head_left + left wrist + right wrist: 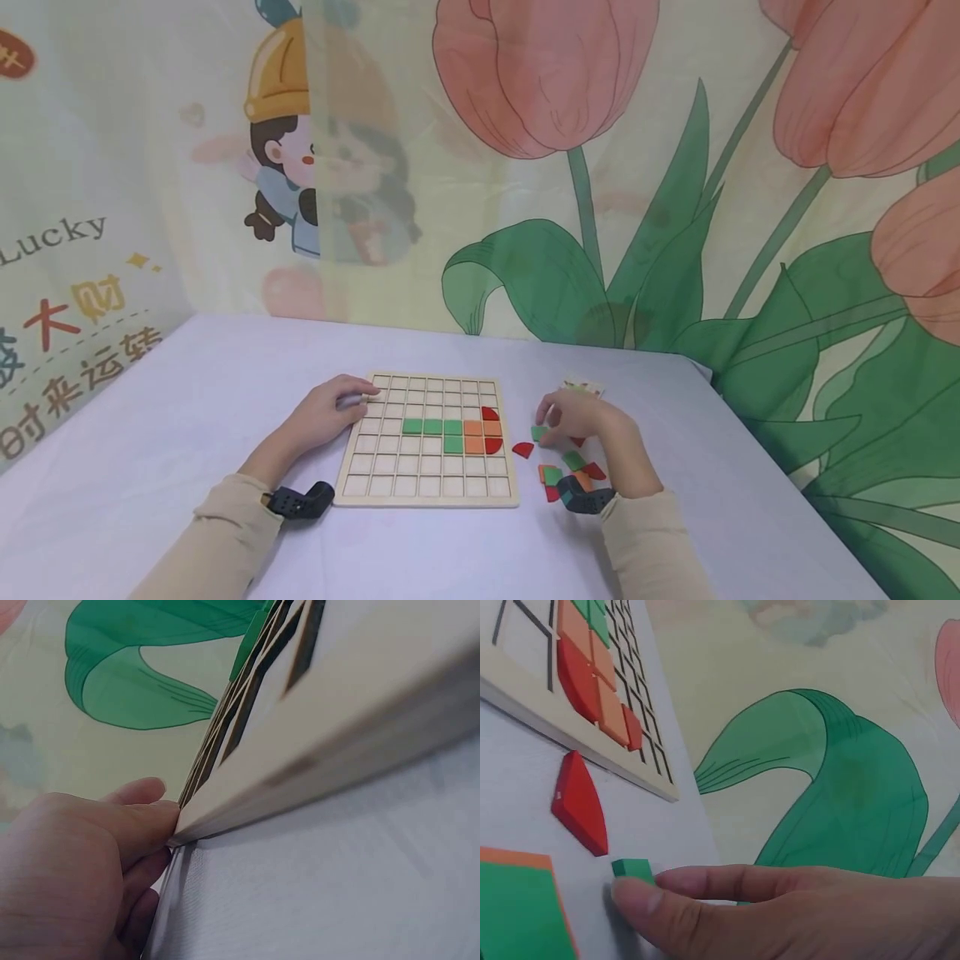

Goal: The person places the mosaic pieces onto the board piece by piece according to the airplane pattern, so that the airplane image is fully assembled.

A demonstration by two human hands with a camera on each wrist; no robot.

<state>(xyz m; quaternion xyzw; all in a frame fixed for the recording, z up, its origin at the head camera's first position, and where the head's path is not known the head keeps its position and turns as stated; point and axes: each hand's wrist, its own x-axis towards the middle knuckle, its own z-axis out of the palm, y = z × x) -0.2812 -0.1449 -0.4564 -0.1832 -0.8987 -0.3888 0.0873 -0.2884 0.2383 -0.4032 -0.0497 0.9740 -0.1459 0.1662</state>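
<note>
A wooden grid board [427,502] lies on the table, with green square tiles [432,427], orange tiles [473,444] and red quarter-round tiles [490,413] set in some of its cells. At its far left corner my left hand [322,412] holds the rim; in the left wrist view the thumb lies at the edge and other fingers are curled lower down. Right of the board, my right hand [573,414] pinches a green square tile [634,868] between thumb and index finger. One loose red quarter-round tile [522,449] lies between the board and that hand.
Several mixed green, orange and red tiles [552,476] lie near the right wrist, partly hidden by the black wrist camera [588,498]. Behind the right hand is a small printed card [585,386]. A printed curtain [375,292] hangs along the table's back edge.
</note>
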